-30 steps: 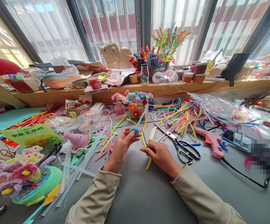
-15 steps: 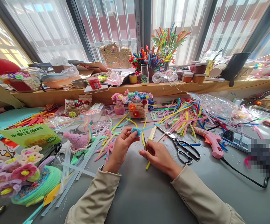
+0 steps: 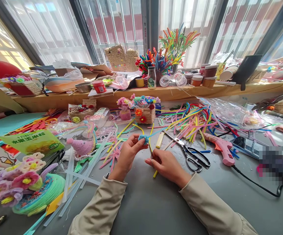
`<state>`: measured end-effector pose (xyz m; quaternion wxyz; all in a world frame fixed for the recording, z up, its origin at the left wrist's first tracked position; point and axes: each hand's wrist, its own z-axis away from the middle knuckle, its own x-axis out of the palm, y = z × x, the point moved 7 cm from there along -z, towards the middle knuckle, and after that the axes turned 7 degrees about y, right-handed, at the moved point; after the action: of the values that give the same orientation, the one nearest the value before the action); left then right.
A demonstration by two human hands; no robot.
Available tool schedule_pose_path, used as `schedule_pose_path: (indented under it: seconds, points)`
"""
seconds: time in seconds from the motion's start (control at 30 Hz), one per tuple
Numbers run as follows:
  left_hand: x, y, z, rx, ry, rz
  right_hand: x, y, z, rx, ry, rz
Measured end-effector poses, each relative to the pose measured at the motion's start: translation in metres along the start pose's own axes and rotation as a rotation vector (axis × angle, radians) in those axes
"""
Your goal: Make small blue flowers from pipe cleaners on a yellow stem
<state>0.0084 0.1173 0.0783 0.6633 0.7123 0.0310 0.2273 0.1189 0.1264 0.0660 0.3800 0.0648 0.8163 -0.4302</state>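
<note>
My left hand (image 3: pixel 128 155) pinches a small light-blue pipe-cleaner coil (image 3: pixel 143 138) above the grey table; its loose blue tail runs up and to the right. My right hand (image 3: pixel 164 163) is closed around a yellow pipe cleaner (image 3: pixel 151 143) together with a thin dark stem, just right of the coil. The yellow end sticks out below my right hand. Both beige sleeves reach in from the bottom edge.
Black-handled scissors (image 3: pixel 189 151) and a pink glue gun (image 3: pixel 221 147) with its black cord lie to the right. A heap of coloured pipe cleaners (image 3: pixel 192 120) spreads behind them. A flower basket (image 3: pixel 143 114), glue sticks (image 3: pixel 82 169) and pipe-cleaner flowers (image 3: pixel 21 182) crowd the left.
The blue tail has swung from pointing up to lying low toward the right. My left hand turned the coil slightly; my right hand shifted a little toward it.
</note>
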Motion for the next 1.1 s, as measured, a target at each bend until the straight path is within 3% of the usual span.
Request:
schedule_pose_path:
  seconds: [0.8,0.93,1.1]
  points:
    - [-0.006,0.001,-0.003,0.024,0.065,0.046,-0.005,0.003,-0.002,0.029,0.081,-0.061]
    - [-0.005,0.0,-0.002,0.015,0.055,0.018,-0.01,0.009,-0.004,0.098,0.153,-0.192]
    - [0.0,-0.001,0.0,0.036,-0.026,-0.146,-0.013,0.021,-0.007,0.242,0.204,-0.58]
